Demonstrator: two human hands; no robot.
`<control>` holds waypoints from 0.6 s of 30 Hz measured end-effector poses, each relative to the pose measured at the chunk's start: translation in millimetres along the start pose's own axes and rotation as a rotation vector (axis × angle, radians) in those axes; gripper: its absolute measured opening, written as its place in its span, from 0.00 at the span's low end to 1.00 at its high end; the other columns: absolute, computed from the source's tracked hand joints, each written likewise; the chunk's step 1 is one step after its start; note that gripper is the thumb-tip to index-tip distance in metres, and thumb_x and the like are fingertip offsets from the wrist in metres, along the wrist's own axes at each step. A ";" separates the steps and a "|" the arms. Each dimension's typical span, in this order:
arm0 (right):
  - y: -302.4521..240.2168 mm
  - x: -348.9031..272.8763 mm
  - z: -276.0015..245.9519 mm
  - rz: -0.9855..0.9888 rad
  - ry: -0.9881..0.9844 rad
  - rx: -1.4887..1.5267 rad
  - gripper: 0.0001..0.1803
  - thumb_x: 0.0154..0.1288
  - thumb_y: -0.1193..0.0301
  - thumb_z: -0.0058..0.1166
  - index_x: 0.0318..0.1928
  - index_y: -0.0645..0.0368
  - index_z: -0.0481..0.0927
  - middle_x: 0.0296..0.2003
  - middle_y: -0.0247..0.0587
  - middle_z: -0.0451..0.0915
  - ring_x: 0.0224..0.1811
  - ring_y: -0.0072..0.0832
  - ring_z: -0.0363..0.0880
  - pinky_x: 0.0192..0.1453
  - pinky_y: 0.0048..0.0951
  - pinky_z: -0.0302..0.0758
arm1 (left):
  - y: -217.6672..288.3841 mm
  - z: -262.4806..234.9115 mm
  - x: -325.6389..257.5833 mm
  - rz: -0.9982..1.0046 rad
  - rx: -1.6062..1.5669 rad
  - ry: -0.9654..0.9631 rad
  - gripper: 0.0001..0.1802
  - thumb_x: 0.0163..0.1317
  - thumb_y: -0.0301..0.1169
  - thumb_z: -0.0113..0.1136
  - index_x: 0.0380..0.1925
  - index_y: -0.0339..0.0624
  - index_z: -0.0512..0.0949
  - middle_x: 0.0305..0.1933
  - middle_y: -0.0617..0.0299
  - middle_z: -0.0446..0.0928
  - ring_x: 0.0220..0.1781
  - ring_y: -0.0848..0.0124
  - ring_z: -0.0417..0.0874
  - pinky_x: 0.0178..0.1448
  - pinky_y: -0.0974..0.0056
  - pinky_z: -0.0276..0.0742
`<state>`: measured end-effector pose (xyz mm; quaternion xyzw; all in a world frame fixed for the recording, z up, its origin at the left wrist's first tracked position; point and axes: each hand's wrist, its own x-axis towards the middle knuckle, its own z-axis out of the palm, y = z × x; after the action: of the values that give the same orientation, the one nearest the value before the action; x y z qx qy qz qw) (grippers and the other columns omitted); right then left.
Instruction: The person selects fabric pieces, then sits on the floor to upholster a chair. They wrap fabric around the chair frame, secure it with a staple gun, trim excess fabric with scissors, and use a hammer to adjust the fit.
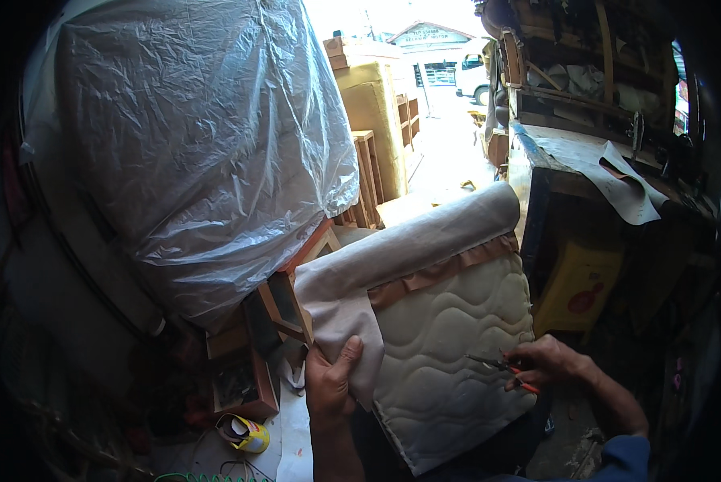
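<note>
A quilted cream panel [449, 337] with wavy stitching lies tilted in front of me, over my lap. Pale grey fabric [424, 237] is folded along its far edge and hangs down its left side, with a brown strip [445, 271] between fabric and quilting. My left hand [332, 377] grips the hanging fabric at the left, thumb on top. Over the panel's right part, my right hand [547, 361] is closed on a red-handled tool [526, 386] with slim metal tips pointing left. Whether it is pliers or scissors, I cannot tell.
Plastic sheeting [216, 145] covers a large object at the left. A workbench [553, 149] with loose material stands right, a yellow stool [577, 281] beneath it. Below left are a wooden box [252, 394] and a yellow container [252, 438]. Wooden frames [366, 173] stand beyond.
</note>
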<state>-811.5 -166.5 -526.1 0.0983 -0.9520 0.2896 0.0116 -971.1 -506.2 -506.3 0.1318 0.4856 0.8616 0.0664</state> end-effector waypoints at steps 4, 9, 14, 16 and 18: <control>-44.2 69.3 -72.6 -0.423 0.075 -0.350 0.31 0.61 0.57 0.71 0.59 0.60 0.75 0.44 0.46 0.83 0.45 0.41 0.86 0.47 0.40 0.84 | 10.2 6.3 -33.3 -0.161 -0.122 -0.090 0.28 0.60 0.32 0.73 0.57 0.30 0.74 0.45 0.54 0.84 0.43 0.67 0.87 0.49 0.64 0.83; -81.6 129.8 -78.8 -0.717 0.401 -0.784 0.32 0.59 0.56 0.70 0.56 0.65 0.75 0.42 0.42 0.80 0.46 0.36 0.83 0.51 0.38 0.84 | 16.1 7.5 -43.3 -0.094 -0.072 0.008 0.23 0.62 0.31 0.69 0.54 0.29 0.76 0.43 0.53 0.84 0.38 0.67 0.87 0.45 0.65 0.84; -81.4 161.1 -72.0 -0.787 0.416 -0.831 0.27 0.59 0.57 0.69 0.50 0.63 0.76 0.42 0.40 0.76 0.44 0.33 0.80 0.51 0.37 0.84 | 27.3 14.1 -45.5 -0.108 -0.109 -0.006 0.19 0.65 0.32 0.66 0.51 0.30 0.77 0.40 0.54 0.85 0.34 0.69 0.87 0.42 0.67 0.84; -82.6 170.8 -69.7 -0.801 0.422 -0.809 0.25 0.59 0.58 0.68 0.49 0.62 0.76 0.41 0.39 0.75 0.44 0.32 0.80 0.52 0.37 0.84 | 29.0 19.0 -48.1 -0.115 -0.125 0.009 0.18 0.65 0.32 0.65 0.50 0.30 0.78 0.40 0.54 0.85 0.34 0.69 0.87 0.41 0.67 0.83; -86.3 178.4 -66.6 -0.862 0.440 -0.865 0.24 0.61 0.59 0.66 0.49 0.62 0.76 0.41 0.38 0.74 0.43 0.31 0.79 0.51 0.35 0.84 | 29.1 21.4 -49.6 -0.133 -0.199 -0.011 0.18 0.66 0.30 0.65 0.50 0.29 0.77 0.40 0.53 0.85 0.34 0.69 0.87 0.41 0.68 0.83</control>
<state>-971.9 -231.9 -409.2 0.3966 -0.8332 -0.1372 0.3602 -917.1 -515.8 -478.9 0.0967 0.4051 0.8985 0.1385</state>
